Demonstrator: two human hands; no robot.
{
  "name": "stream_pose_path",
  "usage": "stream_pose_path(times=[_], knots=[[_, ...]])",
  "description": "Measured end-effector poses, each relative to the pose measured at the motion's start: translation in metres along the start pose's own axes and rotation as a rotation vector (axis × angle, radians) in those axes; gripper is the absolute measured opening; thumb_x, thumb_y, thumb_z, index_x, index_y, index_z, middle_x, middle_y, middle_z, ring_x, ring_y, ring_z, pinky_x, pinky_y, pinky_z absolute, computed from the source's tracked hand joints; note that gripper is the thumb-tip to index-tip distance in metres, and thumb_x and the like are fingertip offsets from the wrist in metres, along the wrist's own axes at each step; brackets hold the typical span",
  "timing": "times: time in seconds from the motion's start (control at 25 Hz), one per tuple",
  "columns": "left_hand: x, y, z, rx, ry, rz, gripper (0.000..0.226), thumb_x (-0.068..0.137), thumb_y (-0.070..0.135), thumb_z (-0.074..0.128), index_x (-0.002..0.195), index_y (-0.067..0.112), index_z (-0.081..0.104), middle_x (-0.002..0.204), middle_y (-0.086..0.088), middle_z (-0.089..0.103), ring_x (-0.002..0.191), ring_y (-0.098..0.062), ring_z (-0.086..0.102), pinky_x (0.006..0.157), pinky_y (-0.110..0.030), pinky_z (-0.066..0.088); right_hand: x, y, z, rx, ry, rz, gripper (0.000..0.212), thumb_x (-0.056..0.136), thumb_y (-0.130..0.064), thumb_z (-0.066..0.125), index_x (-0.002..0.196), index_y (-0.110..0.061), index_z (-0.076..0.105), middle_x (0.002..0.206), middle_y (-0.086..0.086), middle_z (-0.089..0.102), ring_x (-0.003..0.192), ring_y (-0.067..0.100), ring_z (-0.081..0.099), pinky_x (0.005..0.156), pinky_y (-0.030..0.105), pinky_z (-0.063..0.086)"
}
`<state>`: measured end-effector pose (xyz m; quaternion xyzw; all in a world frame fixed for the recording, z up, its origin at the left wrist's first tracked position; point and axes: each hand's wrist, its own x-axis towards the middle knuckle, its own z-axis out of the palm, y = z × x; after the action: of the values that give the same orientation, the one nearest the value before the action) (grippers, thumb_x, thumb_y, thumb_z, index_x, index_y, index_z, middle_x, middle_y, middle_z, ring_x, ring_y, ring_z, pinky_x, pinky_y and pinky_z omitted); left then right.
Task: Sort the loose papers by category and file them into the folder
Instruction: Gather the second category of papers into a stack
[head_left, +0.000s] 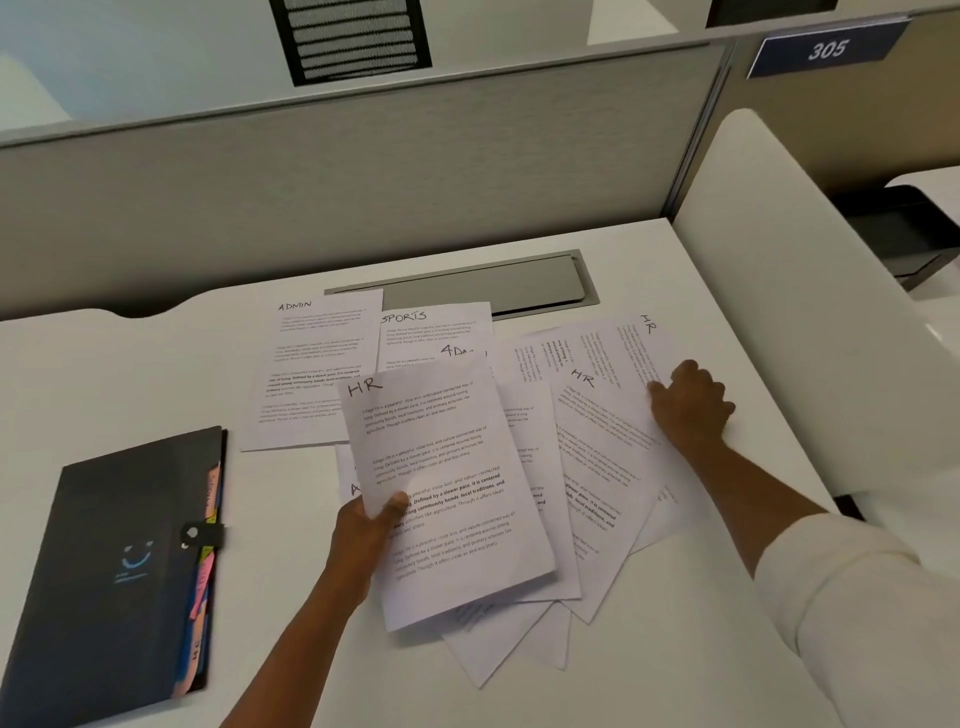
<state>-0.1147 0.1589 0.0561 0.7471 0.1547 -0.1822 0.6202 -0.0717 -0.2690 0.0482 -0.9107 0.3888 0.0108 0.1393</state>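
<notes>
My left hand (363, 535) grips the left edge of a sheet headed HR (447, 483) and holds it slightly above the pile of loose papers (524, 639) in the middle of the desk. My right hand (693, 402) rests with curled fingers on another HR sheet (597, 431) at the right, beside a turned sheet also marked HR (636, 343). An ADMIN sheet (317, 364) and a SPORTS sheet (436, 332) lie further back. The closed black folder (114, 571) with coloured tabs lies at the left.
A white desk (130, 374) with a grey cable flap (483, 286) at the back, against a grey partition (311, 197). A white side panel (810, 312) rises at the right. A blue sign reading 305 (826, 49) hangs above.
</notes>
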Motion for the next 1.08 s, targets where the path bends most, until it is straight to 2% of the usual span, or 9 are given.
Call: stream_pose_path(times=[0.16, 0.28, 0.44, 0.6, 0.8, 0.96, 1.08], knots=[[-0.005, -0.001, -0.004, 0.009, 0.014, -0.002, 0.032, 0.088, 0.03, 0.07, 0.113, 0.012, 0.064, 0.102, -0.005, 0.075, 0.086, -0.026, 0.073, 0.072, -0.037, 0.06, -0.029, 0.0, 0.013, -0.188, -0.074, -0.206, 0.066, 0.078, -0.063, 0.064, 0.118, -0.012, 0.049, 0.116, 0.012, 0.054, 0.109, 0.032, 0.052, 0.089, 0.048, 0.043], [-0.009, 0.001, -0.007, -0.001, 0.019, 0.004, 0.04, 0.081, 0.037, 0.073, 0.112, 0.013, 0.065, 0.101, -0.004, 0.075, 0.087, -0.027, 0.073, 0.075, -0.041, 0.06, -0.035, -0.006, 0.014, -0.195, -0.135, -0.206, 0.068, 0.077, -0.059, 0.068, 0.121, -0.013, 0.047, 0.118, 0.012, 0.057, 0.111, 0.03, 0.053, 0.091, 0.046, 0.041], [-0.012, 0.001, -0.007, -0.009, 0.042, -0.009, 0.027, 0.089, 0.028, 0.069, 0.111, 0.013, 0.065, 0.101, -0.006, 0.075, 0.087, -0.028, 0.073, 0.079, -0.046, 0.06, -0.037, -0.015, 0.012, -0.193, -0.138, -0.153, 0.061, 0.078, -0.054, 0.072, 0.117, -0.011, 0.05, 0.116, 0.009, 0.06, 0.111, 0.027, 0.053, 0.091, 0.044, 0.041], [-0.017, 0.0, -0.009, -0.009, 0.049, 0.001, 0.028, 0.089, 0.028, 0.069, 0.112, 0.013, 0.065, 0.102, -0.006, 0.075, 0.086, -0.028, 0.073, 0.078, -0.046, 0.06, -0.038, -0.017, 0.01, -0.252, -0.123, -0.195, 0.05, 0.081, -0.054, 0.067, 0.111, -0.015, 0.057, 0.112, 0.009, 0.057, 0.109, 0.027, 0.051, 0.092, 0.044, 0.04], [-0.021, 0.001, -0.017, -0.022, 0.041, 0.018, 0.038, 0.083, 0.037, 0.073, 0.112, 0.014, 0.064, 0.101, -0.004, 0.075, 0.084, -0.027, 0.074, 0.075, -0.045, 0.061, -0.04, -0.016, -0.003, -0.221, -0.098, -0.285, 0.033, 0.086, -0.036, 0.066, 0.113, -0.018, 0.059, 0.104, 0.006, 0.065, 0.108, 0.027, 0.049, 0.093, 0.044, 0.037], [-0.024, 0.003, -0.019, -0.021, 0.023, 0.026, 0.05, 0.072, 0.046, 0.071, 0.112, 0.016, 0.065, 0.1, -0.004, 0.076, 0.083, -0.027, 0.074, 0.077, -0.048, 0.061, -0.039, -0.023, -0.049, -0.136, 0.049, -0.307, 0.009, 0.089, -0.018, 0.057, 0.097, -0.02, 0.061, 0.095, 0.005, 0.068, 0.101, 0.03, 0.048, 0.084, 0.041, 0.033], [-0.025, 0.005, -0.019, -0.018, 0.002, 0.041, 0.042, 0.08, 0.04, 0.074, 0.113, 0.015, 0.064, 0.101, -0.005, 0.075, 0.083, -0.027, 0.074, 0.077, -0.047, 0.061, -0.039, -0.038, -0.096, -0.081, 0.215, -0.329, 0.021, 0.084, 0.0, 0.053, 0.087, -0.02, 0.061, 0.086, 0.006, 0.065, 0.097, 0.03, 0.048, 0.084, 0.041, 0.03]])
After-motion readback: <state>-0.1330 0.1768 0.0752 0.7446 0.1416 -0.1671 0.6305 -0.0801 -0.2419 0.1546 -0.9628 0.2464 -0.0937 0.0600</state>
